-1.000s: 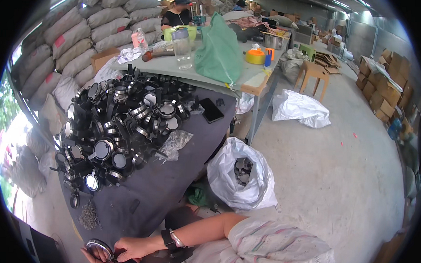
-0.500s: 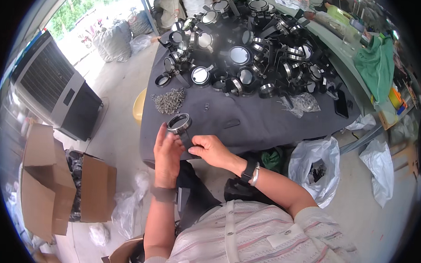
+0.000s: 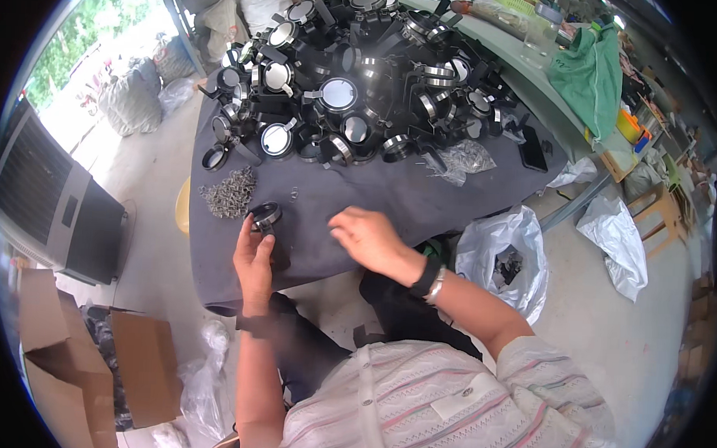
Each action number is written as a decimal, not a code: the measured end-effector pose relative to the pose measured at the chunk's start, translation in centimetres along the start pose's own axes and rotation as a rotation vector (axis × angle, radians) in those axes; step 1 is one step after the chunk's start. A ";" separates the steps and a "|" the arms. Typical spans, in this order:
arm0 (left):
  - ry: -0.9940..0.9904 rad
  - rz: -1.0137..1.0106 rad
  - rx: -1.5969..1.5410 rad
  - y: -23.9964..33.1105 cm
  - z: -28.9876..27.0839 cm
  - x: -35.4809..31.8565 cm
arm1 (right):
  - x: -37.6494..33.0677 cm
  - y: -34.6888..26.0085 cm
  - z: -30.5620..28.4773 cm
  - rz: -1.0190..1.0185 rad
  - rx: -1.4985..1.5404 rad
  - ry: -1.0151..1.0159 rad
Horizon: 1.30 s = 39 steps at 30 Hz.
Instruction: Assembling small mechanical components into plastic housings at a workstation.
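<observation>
Round black ring with a shiny silver metal rim and a flat black stem [image 3: 269, 214] sits in the left hand [image 3: 253, 268], thumb and fingers closed around it, over the grey cloth-covered table [image 3: 320, 200], near a heap of small silver metal pieces [image 3: 228, 193]. From my remote view I'd judge it light and stiff, its rim slippery; I'd pinch the stem. The right hand [image 3: 371, 240] hangs apart, fingers curled; whether it holds anything, I cannot tell
</observation>
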<state>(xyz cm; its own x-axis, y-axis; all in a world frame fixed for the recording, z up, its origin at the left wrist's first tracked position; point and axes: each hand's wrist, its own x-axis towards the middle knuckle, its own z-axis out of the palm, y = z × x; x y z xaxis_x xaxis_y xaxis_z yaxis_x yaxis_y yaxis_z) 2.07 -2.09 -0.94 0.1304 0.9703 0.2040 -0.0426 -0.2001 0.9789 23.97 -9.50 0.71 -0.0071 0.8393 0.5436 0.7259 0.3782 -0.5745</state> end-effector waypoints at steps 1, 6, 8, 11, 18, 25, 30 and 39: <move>-0.002 -0.003 -0.006 0.0 0.0 0.1 | -0.2 0.9 -1.6 0.039 -0.027 0.016; 0.005 0.006 -0.031 -0.4 0.1 0.0 | -1.2 6.0 -8.1 0.188 -0.487 0.051; 0.004 0.001 -0.036 -0.3 0.2 0.0 | -1.5 7.5 -9.3 0.222 -0.614 0.057; 0.019 -0.003 -0.029 -0.3 -0.2 -0.1 | -1.4 9.2 -9.3 0.216 -0.761 0.039; 0.038 -0.007 -0.065 -0.6 0.4 0.1 | -0.9 9.2 -7.6 0.117 -0.911 -0.059; -0.045 -0.093 -0.069 0.4 -0.3 0.6 | 2.0 6.0 -5.5 0.132 -0.832 -0.123; -0.028 -0.072 -0.102 0.3 -0.4 0.5 | 7.2 2.5 -0.8 -0.005 -0.388 -0.159; -0.026 -0.054 -0.084 -0.2 -0.2 0.5 | 12.0 3.8 7.7 0.166 -0.406 -0.205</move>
<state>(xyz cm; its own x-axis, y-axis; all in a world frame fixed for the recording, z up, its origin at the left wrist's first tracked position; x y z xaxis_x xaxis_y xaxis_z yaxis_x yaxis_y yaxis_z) 1.97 -1.57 -1.08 0.1603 0.9753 0.1520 -0.1178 -0.1340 0.9840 21.36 4.98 0.37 0.0262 0.9505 0.3097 0.9383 0.0835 -0.3356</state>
